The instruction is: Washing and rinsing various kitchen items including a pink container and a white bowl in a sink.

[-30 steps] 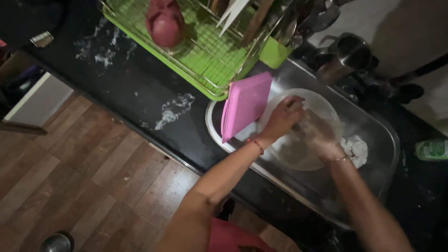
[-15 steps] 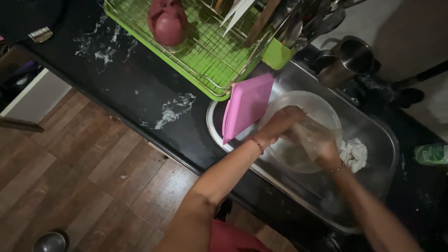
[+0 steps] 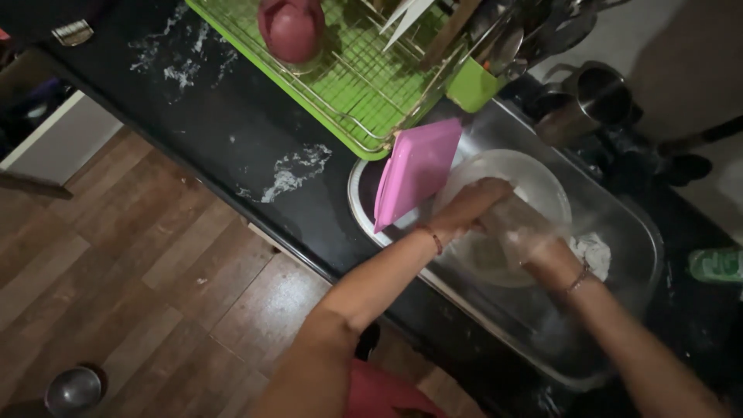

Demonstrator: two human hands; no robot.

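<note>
A green dish rack holding a dark red jug sits on the black counter left of a steel sink, and a pink lid leans on the sink's edge. Inside the sink, the left hand curls over the rim of a clear bowl. The right hand presses inside the bowl, blurred, so its finger spread is unclear.

One package only: a green plastic bottle with a pale label band, lying on its side on the dark counter just past the right end of the sink, cut off by the frame edge. Label print too blurred to make out. No signs, no screens in view.
</note>
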